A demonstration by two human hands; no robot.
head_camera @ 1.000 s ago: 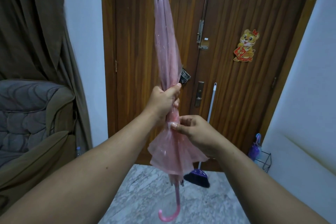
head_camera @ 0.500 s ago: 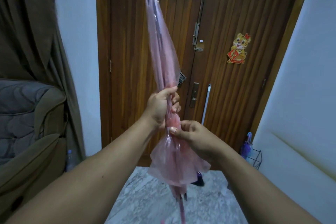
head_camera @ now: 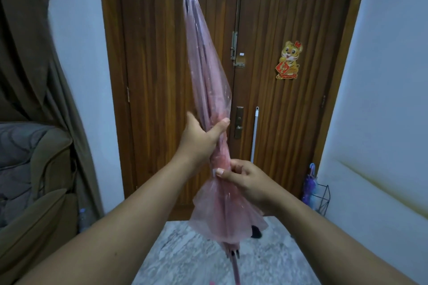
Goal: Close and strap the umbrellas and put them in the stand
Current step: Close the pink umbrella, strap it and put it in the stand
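A folded pink see-through umbrella [head_camera: 206, 69] stands upright in front of me, tip up and out of frame, handle down past the bottom edge. My left hand [head_camera: 200, 137] grips the gathered canopy around its middle. Just below, my right hand [head_camera: 240, 178] pinches the pink strap against the canopy. Below the strap the canopy flares out loosely. A black wire umbrella stand [head_camera: 320, 196] sits on the floor at the right wall, with a purple umbrella [head_camera: 310, 184] standing in it.
A wooden double door [head_camera: 278, 99] is straight ahead, with a white broom handle [head_camera: 254, 134] leaning on it. A grey-brown armchair [head_camera: 34, 180] and a curtain [head_camera: 27, 53] fill the left. The floor [head_camera: 185, 259] is grey marble.
The umbrella has tilted and shifted so its hooked handle has dropped out of view. My left hand slid slightly up the canopy while my right hand kept pinching the strap.
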